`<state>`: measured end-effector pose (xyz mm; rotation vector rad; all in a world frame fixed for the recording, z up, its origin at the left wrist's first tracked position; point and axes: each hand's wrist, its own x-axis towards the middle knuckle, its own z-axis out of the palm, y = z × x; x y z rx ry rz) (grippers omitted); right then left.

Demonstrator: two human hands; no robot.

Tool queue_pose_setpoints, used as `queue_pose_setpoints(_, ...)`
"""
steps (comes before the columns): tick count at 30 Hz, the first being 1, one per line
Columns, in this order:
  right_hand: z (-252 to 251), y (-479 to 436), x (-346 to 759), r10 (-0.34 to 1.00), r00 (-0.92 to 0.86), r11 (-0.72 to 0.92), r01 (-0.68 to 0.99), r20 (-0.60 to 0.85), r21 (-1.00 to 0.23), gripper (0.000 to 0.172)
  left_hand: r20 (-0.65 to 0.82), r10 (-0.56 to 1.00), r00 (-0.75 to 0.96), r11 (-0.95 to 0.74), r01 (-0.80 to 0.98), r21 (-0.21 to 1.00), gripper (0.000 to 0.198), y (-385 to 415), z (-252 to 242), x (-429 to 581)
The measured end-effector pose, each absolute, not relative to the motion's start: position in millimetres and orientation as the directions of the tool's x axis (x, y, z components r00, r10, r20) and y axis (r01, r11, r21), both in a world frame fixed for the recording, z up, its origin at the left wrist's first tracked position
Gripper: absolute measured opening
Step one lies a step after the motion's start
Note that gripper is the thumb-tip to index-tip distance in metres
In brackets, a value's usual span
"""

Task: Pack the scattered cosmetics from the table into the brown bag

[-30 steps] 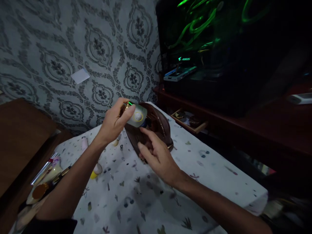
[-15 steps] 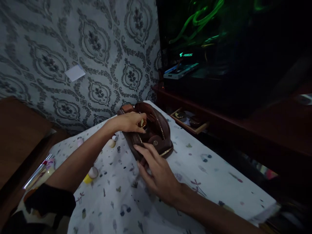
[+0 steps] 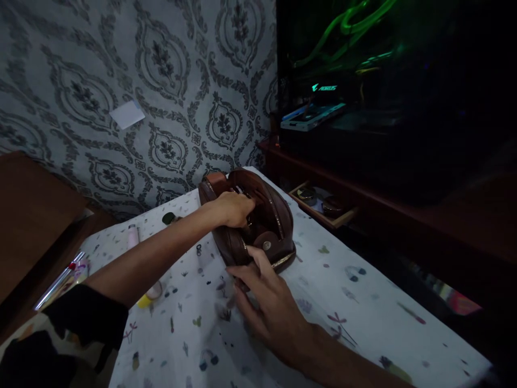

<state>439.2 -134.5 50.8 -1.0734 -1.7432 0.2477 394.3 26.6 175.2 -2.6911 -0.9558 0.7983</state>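
A brown leather toiletry bag (image 3: pixel 226 250) stands unzipped on the table, its mouth facing up. My left hand (image 3: pixel 234 209) reaches over the near rim into the bag, fingers curled and their tips hidden inside. Just below those fingers a bit of a small gold-coloured item (image 3: pixel 250 220) shows; its kind is unclear. With thumb and fingers, my right hand (image 3: pixel 266 302) holds the bag's near lower edge, close to the gold zipper (image 3: pixel 284 260).
Left of the bag, on the patterned tablecloth (image 3: pixel 189 345), lie a pink tube (image 3: pixel 133 236), a dark green round item (image 3: pixel 168 217) and a yellow-and-white container (image 3: pixel 149 295). At right, a small open drawer (image 3: pixel 343 218) holds round items, below a large screen (image 3: pixel 404 108).
My left hand has moved down and deeper into the bag with the gold-coloured item, which is now mostly hidden. My right hand stays at the bag's edge. The view has shifted slightly.
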Motion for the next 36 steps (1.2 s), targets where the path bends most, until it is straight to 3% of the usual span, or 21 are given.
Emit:
queue_pose_setpoints(10,52.1,-134.4,439.2,0.744,-0.072,0.599,0.511,0.664,-0.616,0.023,-0.427,0.635,0.644,-0.771,0.566,-0.292,0.056,23.2,164.7,398.6)
queue_pose_setpoints(15,51.2,-134.5,439.5,0.752,-0.082,0.594,0.515,0.654,-0.618,0.024,-0.386,0.672,0.632,-0.739,0.604,-0.298,0.068,31.6,173.9,390.9)
queue_pose_setpoints(17,51.0,-134.5,439.4,0.761,-0.082,0.585,0.518,0.644,-0.624,0.025,-0.353,0.673,0.650,-0.739,0.620,-0.265,0.061,38.7,184.5,385.9)
queue_pose_setpoints(20,51.5,-134.3,439.4,0.760,-0.077,0.584,0.516,0.646,-0.626,0.024,-0.310,0.691,0.653,-0.719,0.663,-0.208,0.034,46.1,198.1,381.0)
queue_pose_setpoints(22,52.1,-133.9,439.4,0.757,-0.073,0.590,0.503,0.649,-0.632,0.023,-0.336,0.689,0.642,-0.718,0.668,-0.197,0.029,45.5,199.7,381.6)
queue_pose_setpoints(29,52.8,-132.4,438.9,0.740,-0.072,0.602,0.514,0.669,-0.611,0.022,-0.468,0.698,0.542,-0.706,0.634,-0.318,0.055,24.7,171.5,399.2)
queue_pose_setpoints(36,53.2,-133.8,439.8,0.754,-0.078,0.599,0.490,0.653,-0.633,0.020,-0.470,0.716,0.516,-0.683,0.657,-0.319,0.049,15.6,171.0,401.3)
